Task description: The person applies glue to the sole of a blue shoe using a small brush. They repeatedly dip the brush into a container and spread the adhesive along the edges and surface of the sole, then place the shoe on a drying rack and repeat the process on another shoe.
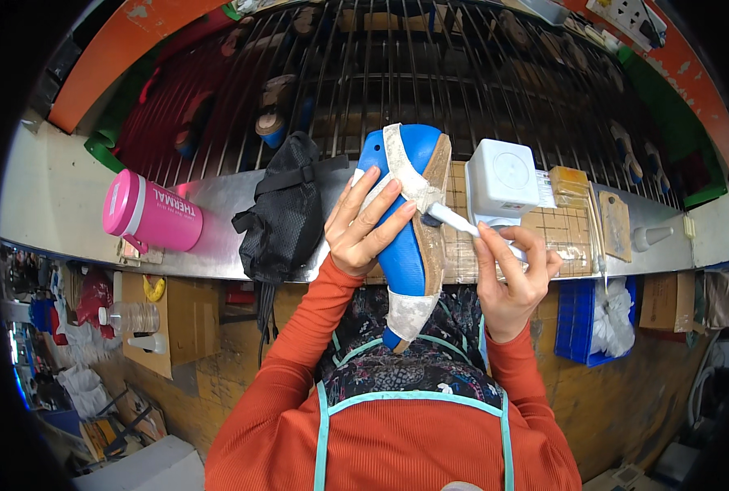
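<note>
A blue shoe last [404, 260] carries a half-made sandal with pale, worn-looking straps [405, 168] and a tan-brown sole [432, 262]. It is tilted on its side above the bench edge, toe pointing away and heel toward my lap. My left hand [364, 227] is closed around it from the left, fingers pressed over the blue side and a strap. In my right hand [513, 278] is a small white-handled brush [459, 219], pinched between thumb and fingers. Its tip meets the strap where that strap joins the sole edge; the exact contact is hard to make out.
Left on the metal bench are a black mesh bag [287, 213] and a pink thermal jug [153, 211]. Right of the sandal stands a white plastic container [502, 180] on a gridded board [565, 237]. Behind, a barred conveyor rack [364, 74] carries more lasts. A blue basket [573, 327] hangs lower right.
</note>
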### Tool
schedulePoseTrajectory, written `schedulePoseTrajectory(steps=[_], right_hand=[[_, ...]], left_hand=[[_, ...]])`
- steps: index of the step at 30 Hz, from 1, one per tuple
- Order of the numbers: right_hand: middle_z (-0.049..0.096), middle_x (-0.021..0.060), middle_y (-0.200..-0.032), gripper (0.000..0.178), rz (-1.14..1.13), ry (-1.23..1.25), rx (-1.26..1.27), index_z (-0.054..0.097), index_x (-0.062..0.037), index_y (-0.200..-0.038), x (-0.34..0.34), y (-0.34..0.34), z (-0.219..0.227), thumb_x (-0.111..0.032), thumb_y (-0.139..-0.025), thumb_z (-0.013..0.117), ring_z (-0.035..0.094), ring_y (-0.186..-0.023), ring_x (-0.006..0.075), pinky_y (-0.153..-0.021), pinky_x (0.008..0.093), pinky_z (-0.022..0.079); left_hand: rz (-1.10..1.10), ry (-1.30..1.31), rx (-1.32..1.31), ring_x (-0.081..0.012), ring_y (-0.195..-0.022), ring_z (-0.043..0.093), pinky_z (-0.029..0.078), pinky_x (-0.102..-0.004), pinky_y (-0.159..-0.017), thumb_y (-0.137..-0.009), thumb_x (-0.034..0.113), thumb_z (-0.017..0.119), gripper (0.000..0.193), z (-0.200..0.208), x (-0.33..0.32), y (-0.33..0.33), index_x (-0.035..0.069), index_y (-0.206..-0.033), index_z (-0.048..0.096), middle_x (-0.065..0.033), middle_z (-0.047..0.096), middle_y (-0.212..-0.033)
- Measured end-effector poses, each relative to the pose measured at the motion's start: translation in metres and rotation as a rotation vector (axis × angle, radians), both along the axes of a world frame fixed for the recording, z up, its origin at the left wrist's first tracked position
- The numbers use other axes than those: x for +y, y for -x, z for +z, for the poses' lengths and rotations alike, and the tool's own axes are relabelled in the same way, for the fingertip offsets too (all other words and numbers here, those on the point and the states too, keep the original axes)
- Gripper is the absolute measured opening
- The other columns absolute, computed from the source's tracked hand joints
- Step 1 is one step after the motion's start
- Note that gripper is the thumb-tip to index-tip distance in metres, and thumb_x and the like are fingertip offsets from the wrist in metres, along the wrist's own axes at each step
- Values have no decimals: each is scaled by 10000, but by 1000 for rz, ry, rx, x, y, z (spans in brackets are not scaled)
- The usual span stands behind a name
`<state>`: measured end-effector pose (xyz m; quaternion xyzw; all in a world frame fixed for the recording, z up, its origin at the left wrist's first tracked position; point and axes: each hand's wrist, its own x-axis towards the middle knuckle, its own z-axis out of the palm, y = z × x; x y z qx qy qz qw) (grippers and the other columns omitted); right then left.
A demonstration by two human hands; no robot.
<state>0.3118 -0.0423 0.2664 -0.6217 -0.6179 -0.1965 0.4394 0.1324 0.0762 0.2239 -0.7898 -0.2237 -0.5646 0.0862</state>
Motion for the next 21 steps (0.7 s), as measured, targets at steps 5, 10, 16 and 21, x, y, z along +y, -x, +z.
schedulePoseTrajectory(steps=[5, 10, 16, 21], right_hand=[[613, -10, -928, 312, -51, -61, -68, 764, -196, -995, 4, 2, -3, -139, -695, 827, 550, -768, 116, -735, 325, 250], [618, -8, -912, 296, -24, -152, -55, 767, -197, -977, 9, 3, -3, -133, -694, 822, 554, -775, 117, -755, 325, 262], [636, -8, -870, 217, 242, 133, 194, 768, -157, -944, 7, -13, 6, -131, -730, 792, 546, -752, 120, -746, 305, 299], [630, -11, -850, 197, 285, 177, 306, 768, -145, -937, 2, -14, 3, -133, -741, 784, 518, -709, 125, -727, 292, 309]], left_hand=[[-4, -4, 14, -348, -1131, 622, 522, -487, -922, -752, 142, 735, 305, -1, 2, 2, 217, -1047, 731, -65, 675, -1191], [-30, 0, -7, -356, -1139, 616, 514, -491, -935, -768, 139, 716, 303, -2, 6, 4, 206, -1063, 729, -76, 673, -1194], [-37, -12, -82, -367, -1148, 611, 504, -488, -954, -770, 137, 703, 298, 0, 10, 3, 172, -1065, 730, -111, 674, -1187], [-24, -15, -113, -383, -1153, 604, 501, -484, -962, -763, 122, 720, 305, 0, 12, 2, 136, -1068, 726, -135, 668, -1192]])
